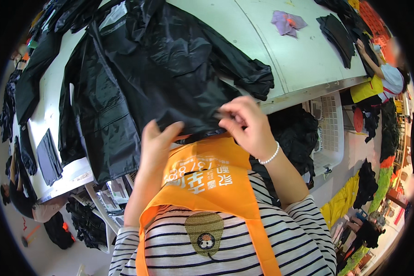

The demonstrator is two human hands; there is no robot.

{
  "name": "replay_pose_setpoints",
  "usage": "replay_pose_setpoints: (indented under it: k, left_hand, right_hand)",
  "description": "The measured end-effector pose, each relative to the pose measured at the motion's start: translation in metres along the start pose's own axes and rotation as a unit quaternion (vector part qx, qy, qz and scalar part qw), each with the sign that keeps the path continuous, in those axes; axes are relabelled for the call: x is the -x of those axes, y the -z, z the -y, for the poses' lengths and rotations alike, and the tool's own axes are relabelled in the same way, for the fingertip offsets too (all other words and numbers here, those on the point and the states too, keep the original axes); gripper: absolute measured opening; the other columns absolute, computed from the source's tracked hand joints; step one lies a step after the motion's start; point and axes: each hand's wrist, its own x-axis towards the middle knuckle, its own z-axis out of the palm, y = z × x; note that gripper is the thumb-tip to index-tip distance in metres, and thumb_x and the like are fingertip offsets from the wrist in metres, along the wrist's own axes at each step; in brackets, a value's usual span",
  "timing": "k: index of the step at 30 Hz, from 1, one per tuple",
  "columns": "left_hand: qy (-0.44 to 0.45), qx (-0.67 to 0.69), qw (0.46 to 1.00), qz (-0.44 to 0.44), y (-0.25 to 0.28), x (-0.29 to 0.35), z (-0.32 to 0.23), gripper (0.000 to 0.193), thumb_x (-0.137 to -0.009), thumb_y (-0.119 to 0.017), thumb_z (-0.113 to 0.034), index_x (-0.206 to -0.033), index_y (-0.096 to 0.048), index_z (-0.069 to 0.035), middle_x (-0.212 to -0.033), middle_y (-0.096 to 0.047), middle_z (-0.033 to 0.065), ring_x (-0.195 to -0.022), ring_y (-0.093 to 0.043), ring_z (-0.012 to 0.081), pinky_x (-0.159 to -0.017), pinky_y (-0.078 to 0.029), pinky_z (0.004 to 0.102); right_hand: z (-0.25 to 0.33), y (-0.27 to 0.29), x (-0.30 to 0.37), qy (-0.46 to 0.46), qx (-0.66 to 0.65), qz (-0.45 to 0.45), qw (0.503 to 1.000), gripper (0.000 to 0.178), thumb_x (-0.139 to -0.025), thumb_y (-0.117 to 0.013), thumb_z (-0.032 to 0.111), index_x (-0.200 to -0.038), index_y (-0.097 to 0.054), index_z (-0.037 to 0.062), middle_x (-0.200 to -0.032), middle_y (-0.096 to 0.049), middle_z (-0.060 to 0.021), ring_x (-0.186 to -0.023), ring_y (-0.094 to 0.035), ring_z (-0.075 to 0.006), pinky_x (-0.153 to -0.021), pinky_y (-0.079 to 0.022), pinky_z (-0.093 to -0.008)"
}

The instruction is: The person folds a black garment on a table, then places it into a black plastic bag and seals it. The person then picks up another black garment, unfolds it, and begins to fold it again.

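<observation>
A shiny black jacket (165,87) with a front zipper lies spread over the white table, its lower edge hanging toward me. At that edge, my right hand (250,126), wearing a pearl-like bracelet (270,154), is closed in a pinch on the dark cloth; its fingertips are slightly blurred. My left hand (158,140) is at the jacket's hem, to the left of the right one. Its thumb and forefinger are apart, and the other fingers are hidden. One jacket sleeve (248,76) stretches out to the right.
On the white table (225,27) lie a lilac cloth (287,23) and folded dark pieces (336,39). Below its edge, black garments (294,142) fill the space beside a white plastic basket (329,133). A co-worker (391,80) is at the far right, and another person sits at the left.
</observation>
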Motion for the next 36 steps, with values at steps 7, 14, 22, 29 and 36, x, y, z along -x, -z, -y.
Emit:
replay_pose_setpoints:
  k: [7, 14, 22, 29, 36]
  left_hand:
    - [0.03, -0.167, 0.972, -0.162, 0.149, -0.02, 0.076, 0.02, -0.082, -0.059, -0.003, -0.1, -0.058, 0.005, -0.083, -0.065, 0.0092, -0.065, -0.063, 0.0161, -0.061, -0.054, 0.0248]
    - [-0.233, -0.456, 0.829, -0.224, 0.101, -0.018, 0.046, 0.056, -0.079, -0.068, -0.006, -0.131, -0.047, -0.005, -0.109, -0.059, 0.0141, -0.104, -0.056, 0.0221, -0.09, -0.044, 0.0338]
    - [-0.483, -0.413, 0.772, -0.006, -0.017, -0.051, -0.03, 0.064, -0.063, -0.072, 0.001, -0.123, -0.051, -0.004, -0.124, -0.054, 0.0146, -0.114, -0.052, 0.0304, -0.094, -0.043, 0.0349]
    - [-0.33, -0.076, 0.941, -0.002, 0.004, -0.065, 0.008, 0.038, -0.073, -0.069, 0.011, -0.102, -0.049, -0.002, -0.105, -0.054, 0.0045, -0.099, -0.053, 0.0122, -0.082, -0.046, 0.0224]
    - [-0.092, 0.051, 0.988, 0.117, -0.001, -0.032, 0.02, 0.052, -0.084, -0.059, -0.001, -0.129, -0.033, -0.006, -0.103, -0.057, 0.0094, -0.098, -0.057, 0.015, -0.081, -0.05, 0.028]
  right_hand:
    - [-0.179, 0.053, 0.013, -0.386, -0.14, -0.278, 0.868, 0.041, -0.073, -0.081, 0.028, -0.092, -0.059, -0.0011, -0.081, -0.056, -0.001, -0.063, -0.042, -0.0064, -0.059, -0.039, -0.0211]
    - [-0.13, 0.045, -0.034, -0.144, 0.001, -0.327, 0.934, 0.028, -0.078, -0.071, 0.003, -0.104, -0.063, 0.0, -0.083, -0.061, -0.0027, -0.067, -0.053, -0.0065, -0.062, -0.045, -0.0209]
    - [0.008, -0.023, -0.064, 0.285, 0.133, -0.033, 0.949, 0.035, -0.065, -0.066, -0.004, -0.096, -0.063, 0.011, -0.089, -0.062, -0.0039, -0.073, -0.06, -0.0234, -0.06, -0.048, -0.0325]
    - [-0.007, -0.036, -0.049, -0.059, -0.184, -0.092, 0.977, 0.045, -0.075, -0.078, 0.009, -0.115, -0.058, 0.0011, -0.097, -0.06, -0.0026, -0.071, -0.051, -0.0043, -0.058, -0.043, -0.0192]
    - [-0.012, -0.053, -0.057, -0.063, -0.226, -0.013, 0.972, 0.018, -0.078, -0.071, 0.001, -0.096, -0.065, 0.0019, -0.087, -0.063, 0.0025, -0.057, -0.038, -0.0033, -0.053, -0.037, -0.0194]
